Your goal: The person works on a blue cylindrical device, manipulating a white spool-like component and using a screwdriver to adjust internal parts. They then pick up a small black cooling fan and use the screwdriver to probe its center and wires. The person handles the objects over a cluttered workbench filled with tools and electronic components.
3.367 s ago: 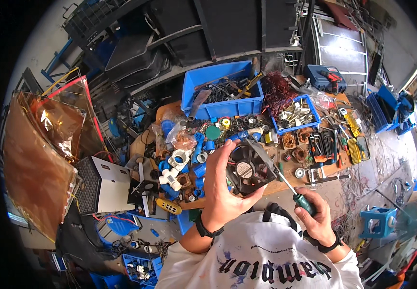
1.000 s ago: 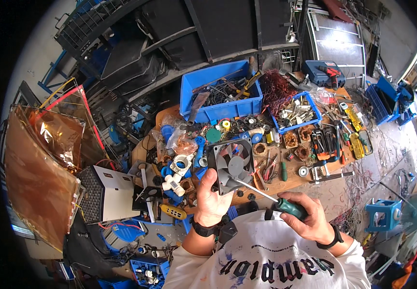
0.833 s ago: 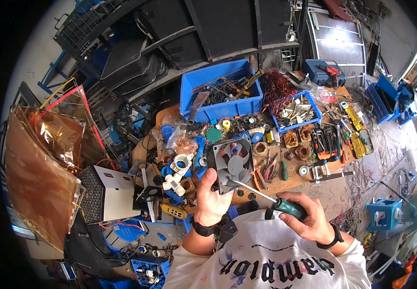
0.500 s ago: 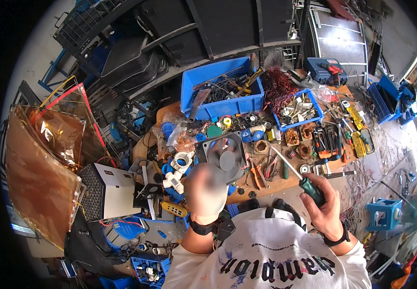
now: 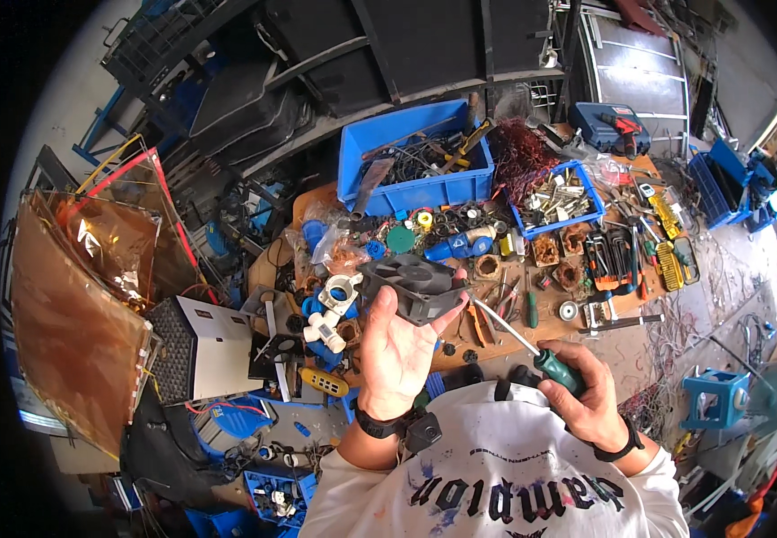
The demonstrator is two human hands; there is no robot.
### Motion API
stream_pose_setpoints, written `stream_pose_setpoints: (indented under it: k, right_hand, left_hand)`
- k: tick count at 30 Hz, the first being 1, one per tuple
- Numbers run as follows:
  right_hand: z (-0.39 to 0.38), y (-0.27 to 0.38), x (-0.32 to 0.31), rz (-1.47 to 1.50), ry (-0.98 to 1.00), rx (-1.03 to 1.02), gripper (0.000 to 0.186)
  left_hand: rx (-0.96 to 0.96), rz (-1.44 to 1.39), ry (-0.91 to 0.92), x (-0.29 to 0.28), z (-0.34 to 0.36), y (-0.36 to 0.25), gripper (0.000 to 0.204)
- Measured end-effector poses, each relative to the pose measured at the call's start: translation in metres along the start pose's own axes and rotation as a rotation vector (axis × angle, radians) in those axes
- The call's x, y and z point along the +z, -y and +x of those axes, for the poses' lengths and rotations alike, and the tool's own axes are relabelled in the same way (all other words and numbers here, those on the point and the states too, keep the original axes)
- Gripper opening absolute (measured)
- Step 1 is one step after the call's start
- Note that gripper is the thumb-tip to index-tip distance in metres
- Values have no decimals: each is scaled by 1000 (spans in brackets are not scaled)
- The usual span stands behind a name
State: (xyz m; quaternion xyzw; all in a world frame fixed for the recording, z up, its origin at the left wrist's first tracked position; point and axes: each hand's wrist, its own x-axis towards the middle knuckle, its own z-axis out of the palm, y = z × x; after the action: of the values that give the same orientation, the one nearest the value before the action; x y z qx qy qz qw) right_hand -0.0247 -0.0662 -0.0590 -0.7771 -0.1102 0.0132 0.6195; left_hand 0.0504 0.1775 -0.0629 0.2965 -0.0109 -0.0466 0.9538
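Note:
My left hand (image 5: pixel 397 354), palm up, holds a black square cooling fan (image 5: pixel 415 289) over the front of the workbench. The fan lies tilted nearly flat, its near edge against my thumb and fingers. In my right hand (image 5: pixel 587 391) is a screwdriver (image 5: pixel 559 372) with a dark green handle. Its long pale shaft points up and left, the tip just right of the fan and apart from it. White pipe fittings (image 5: pixel 324 328) sit on the bench to the left of the fan.
A blue crate of scrap metal (image 5: pixel 420 190) stands at the back. To its right is a blue tray (image 5: pixel 602 213) of metal pieces. Pliers (image 5: pixel 478 323), a green-handled tool (image 5: pixel 532 309) and hex keys (image 5: pixel 617 260) lie along the wooden bench's right half. A yellow power strip (image 5: pixel 325 382) is at the front left.
The fan has tipped from facing me to nearly flat as my left hand turned palm up. My right hand has moved left and slightly down with the screwdriver.

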Motion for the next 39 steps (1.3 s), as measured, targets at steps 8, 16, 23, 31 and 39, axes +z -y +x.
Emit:
stream_pose_setpoints:
  k: [8,16,23,31,39]
  right_hand:
    - [-4,-3,0,26,-8,26,40]
    - [-8,-1,-1,68,-34,74,39]
    - [-11,-6,0,151,-72,153,41]
    - [-10,-10,1,169,-96,142,42]
    - [-8,-7,5,204,-81,155,42]
  left_hand:
    - [73,160,-27,-1,0,4,64]
    - [729,1166,-90,4,4,5,111]
    - [777,1461,-105,12,2,4,101]
    - [830,1571,-117,14,0,0,107]
    - [773,1419,-132,1,-1,1,108]
